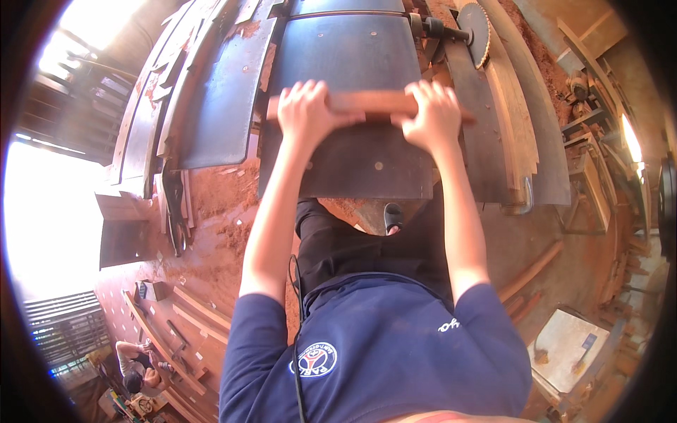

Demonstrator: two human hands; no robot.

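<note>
A short reddish-brown piece of wood (pixel 370 103) lies crosswise over the dark metal machine table (pixel 345 56). My left hand (pixel 305 109) grips it near its left end, fingers over the far edge and thumb along the near side. Toward the other end my right hand (pixel 431 113) holds it the same way, the two thumbs pointing at each other. Both arms reach straight forward. The wood looks slightly blurred, and its underside is hidden, so I cannot tell whether it touches the table.
A round toothed saw blade (pixel 476 34) stands on a shaft at the far right of the machine. Beside it run long wooden boards (pixel 509 92). Another metal table (pixel 222 99) lies to the left. Sawdust (pixel 218 201) covers the floor; another person (pixel 141 366) is at lower left.
</note>
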